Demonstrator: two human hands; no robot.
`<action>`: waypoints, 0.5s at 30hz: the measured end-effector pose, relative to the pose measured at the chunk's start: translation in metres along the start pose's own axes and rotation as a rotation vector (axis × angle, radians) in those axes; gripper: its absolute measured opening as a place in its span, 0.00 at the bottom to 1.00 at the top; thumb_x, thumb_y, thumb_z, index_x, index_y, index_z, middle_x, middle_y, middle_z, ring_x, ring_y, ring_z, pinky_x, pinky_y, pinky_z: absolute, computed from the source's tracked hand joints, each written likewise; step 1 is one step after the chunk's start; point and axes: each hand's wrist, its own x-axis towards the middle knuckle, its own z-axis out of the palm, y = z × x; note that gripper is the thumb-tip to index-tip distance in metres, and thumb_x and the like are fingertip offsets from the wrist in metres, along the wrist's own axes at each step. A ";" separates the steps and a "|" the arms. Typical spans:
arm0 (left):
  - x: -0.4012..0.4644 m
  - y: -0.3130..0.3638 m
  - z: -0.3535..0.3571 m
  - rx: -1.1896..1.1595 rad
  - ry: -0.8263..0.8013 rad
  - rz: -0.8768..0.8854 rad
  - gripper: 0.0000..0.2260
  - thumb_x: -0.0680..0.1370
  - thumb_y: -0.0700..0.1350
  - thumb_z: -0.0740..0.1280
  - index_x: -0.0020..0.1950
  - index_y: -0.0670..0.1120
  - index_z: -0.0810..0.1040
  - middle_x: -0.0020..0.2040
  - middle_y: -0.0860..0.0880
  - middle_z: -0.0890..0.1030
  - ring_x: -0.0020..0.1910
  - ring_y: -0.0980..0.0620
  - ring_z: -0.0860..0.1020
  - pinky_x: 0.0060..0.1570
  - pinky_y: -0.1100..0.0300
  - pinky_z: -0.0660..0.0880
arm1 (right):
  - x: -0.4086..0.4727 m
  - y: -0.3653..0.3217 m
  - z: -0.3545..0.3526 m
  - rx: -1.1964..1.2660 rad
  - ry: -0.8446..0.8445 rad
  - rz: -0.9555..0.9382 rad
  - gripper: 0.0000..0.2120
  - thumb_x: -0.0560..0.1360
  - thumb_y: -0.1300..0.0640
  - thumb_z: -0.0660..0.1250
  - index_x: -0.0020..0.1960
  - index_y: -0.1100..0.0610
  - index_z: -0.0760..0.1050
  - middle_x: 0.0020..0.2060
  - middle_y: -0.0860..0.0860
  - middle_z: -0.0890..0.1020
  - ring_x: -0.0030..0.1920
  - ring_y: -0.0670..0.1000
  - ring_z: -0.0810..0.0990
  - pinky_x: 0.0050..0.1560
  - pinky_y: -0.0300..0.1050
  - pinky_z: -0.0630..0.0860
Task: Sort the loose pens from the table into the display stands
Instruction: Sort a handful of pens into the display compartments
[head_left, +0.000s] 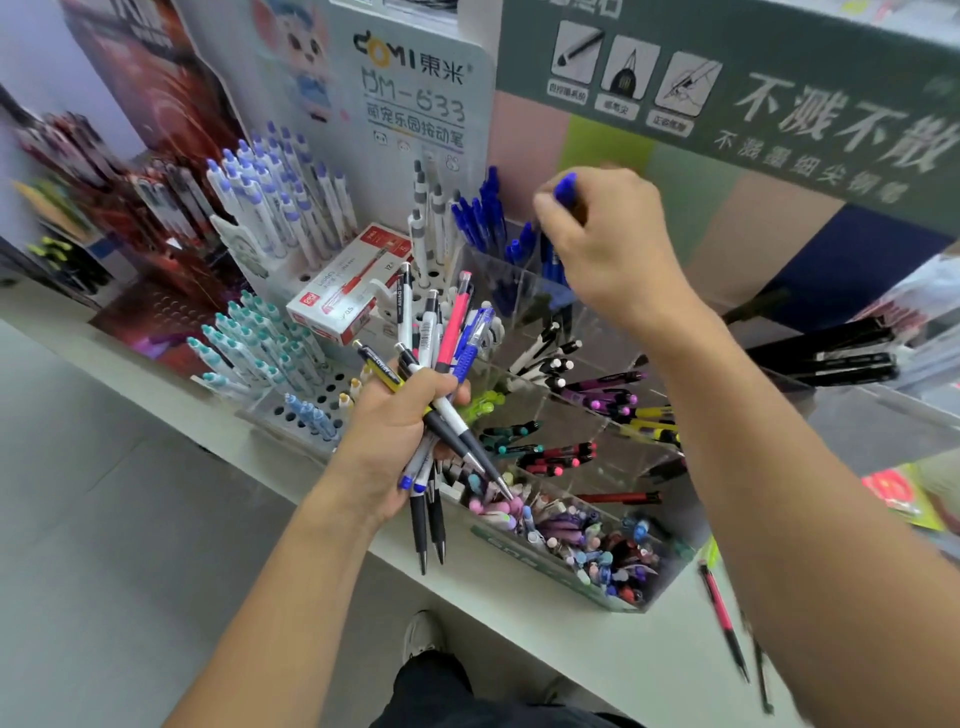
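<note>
Left hand (387, 441): fingers curled round a bundle of pens (434, 364), held above the desk (597, 670) edge, tips pointing down. Right hand (605, 239): fingers pinch a blue pen (565, 188), upright over the clear stand (587, 415), beside the blue pens already in its rear compartment. A pink pen (719, 613) lies loose on desk, right.

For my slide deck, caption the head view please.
Left hand grips a bundle of pens while right hand lowers a blue pen toward the clear stand.
</note>
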 end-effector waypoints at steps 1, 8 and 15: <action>0.000 -0.001 -0.001 0.028 0.003 0.007 0.12 0.79 0.36 0.64 0.36 0.42 0.79 0.36 0.44 0.79 0.29 0.52 0.73 0.23 0.63 0.70 | 0.007 -0.001 0.004 -0.089 -0.016 -0.017 0.09 0.80 0.57 0.66 0.47 0.61 0.81 0.42 0.54 0.83 0.44 0.54 0.78 0.51 0.52 0.75; -0.008 -0.004 -0.006 0.024 -0.017 -0.023 0.11 0.79 0.35 0.64 0.39 0.43 0.80 0.35 0.46 0.80 0.28 0.53 0.74 0.25 0.63 0.71 | 0.032 -0.008 0.020 -0.287 -0.178 0.072 0.15 0.80 0.53 0.69 0.39 0.61 0.77 0.32 0.55 0.76 0.32 0.56 0.72 0.34 0.46 0.69; -0.012 -0.003 -0.001 -0.020 -0.051 -0.044 0.06 0.80 0.34 0.62 0.47 0.41 0.78 0.34 0.46 0.82 0.30 0.51 0.77 0.29 0.60 0.76 | 0.011 -0.024 -0.011 -0.237 -0.123 0.049 0.25 0.82 0.41 0.61 0.36 0.60 0.73 0.32 0.53 0.77 0.33 0.55 0.74 0.35 0.46 0.71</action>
